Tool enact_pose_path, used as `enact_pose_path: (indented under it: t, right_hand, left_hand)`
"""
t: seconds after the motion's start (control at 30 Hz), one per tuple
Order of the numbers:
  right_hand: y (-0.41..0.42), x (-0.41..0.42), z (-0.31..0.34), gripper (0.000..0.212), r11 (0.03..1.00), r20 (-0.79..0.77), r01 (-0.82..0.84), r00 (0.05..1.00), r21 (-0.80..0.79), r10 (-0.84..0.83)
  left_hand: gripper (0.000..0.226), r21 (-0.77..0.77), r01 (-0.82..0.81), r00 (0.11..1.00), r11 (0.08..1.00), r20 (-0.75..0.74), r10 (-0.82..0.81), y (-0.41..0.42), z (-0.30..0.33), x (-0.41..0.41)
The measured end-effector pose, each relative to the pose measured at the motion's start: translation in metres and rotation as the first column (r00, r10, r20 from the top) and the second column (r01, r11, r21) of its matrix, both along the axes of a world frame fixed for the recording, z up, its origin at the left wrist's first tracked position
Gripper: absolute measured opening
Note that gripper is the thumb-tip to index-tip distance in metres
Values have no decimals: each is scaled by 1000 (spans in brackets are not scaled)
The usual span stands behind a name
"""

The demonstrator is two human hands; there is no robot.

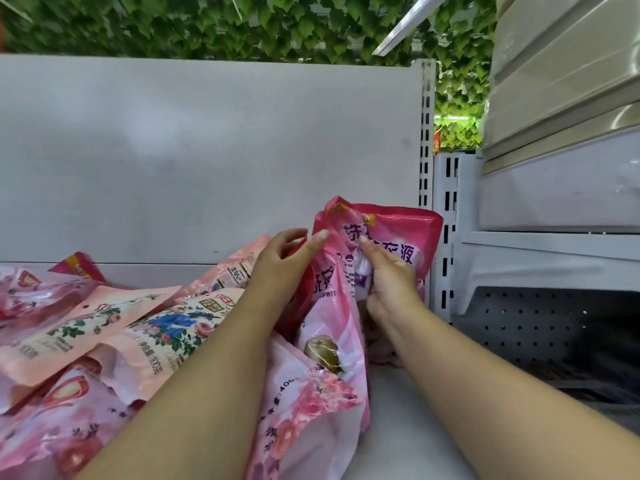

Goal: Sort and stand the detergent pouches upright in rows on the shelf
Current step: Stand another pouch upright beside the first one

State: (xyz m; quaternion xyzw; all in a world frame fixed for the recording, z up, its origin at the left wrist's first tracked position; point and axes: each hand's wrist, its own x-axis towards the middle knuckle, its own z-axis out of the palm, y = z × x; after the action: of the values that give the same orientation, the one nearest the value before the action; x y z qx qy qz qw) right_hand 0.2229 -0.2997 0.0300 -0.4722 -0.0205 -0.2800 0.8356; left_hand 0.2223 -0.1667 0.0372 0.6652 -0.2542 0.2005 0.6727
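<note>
Nearest the camera we see two bare forearms reaching away over the shelf deck (pixel 398 427), and, between them, a pale pink rose-printed pouch (pixel 304 410) slumped on its side with its cap end toward the back. To its left we see a heap of lying pouches (pixel 114 327), peach and pink with flower prints, overlapping at odd angles; we judge these unsorted, not yet stood in any row.

Further in, the hands meet on the working item. The left hand (pixel 280 268) curls its thumb and fingers round the upper left edge of a bright pink detergent pouch (pixel 391 230), while the right hand (pixel 391 282) pinches the front panel lower down, fingers bent onto the film. We read this two-handed hold as a steadying grip: soft liquid-filled film sags unless caught high and low, so the pouch can be squared up and kept vertical.

That pouch stands roughly upright at the right end of the shelf, near the slotted upright post (pixel 426 168) and in front of the grey back panel (pixel 207 150); whether it touches either we cannot tell. It is glossy, creased near the top seal, printed with large purple characters on a white patch.

Beyond the panel hangs green leaf decoration (pixel 242 26).
</note>
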Motion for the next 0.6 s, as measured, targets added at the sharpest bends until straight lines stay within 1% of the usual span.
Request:
enact_pose_path:
  t: [0.1, 0.2, 0.27, 0.33, 0.5, 0.6]
  right_hand:
    - [-5, -3, 7, 7, 998, 14, -6, 1000, 60, 5]
    - [-10, -6, 12, 9, 997, 25, 9, 1000, 73, -11]
    - [-13, -5, 12, 10, 998, 28, 17, 999, 63, -19]
    - [-14, -5, 11, 10, 998, 32, 28, 999, 61, -30]
    - [-14, -6, 11, 9, 998, 24, 39, 999, 47, -40]
    - [-15, -8, 7, 10, 1000, 16, 16, 1000, 21, -16]
  left_hand:
    - [21, 51, 30, 999, 998, 36, -32, 1, 2, -5]
    - [16, 74, 70, 994, 995, 74, -75, 1, 3, -8]
    - [9, 23, 56, 992, 998, 114, -59, 1, 4, -9]
    - [17, -51, 28, 989, 998, 149, -20, 2, 6, -6]
    - [17, -140, 17, 995, 990, 103, -2, 4, 10, -8]
    - [16, -251, 37, 997, 967, 77, -18, 3, 19, -15]
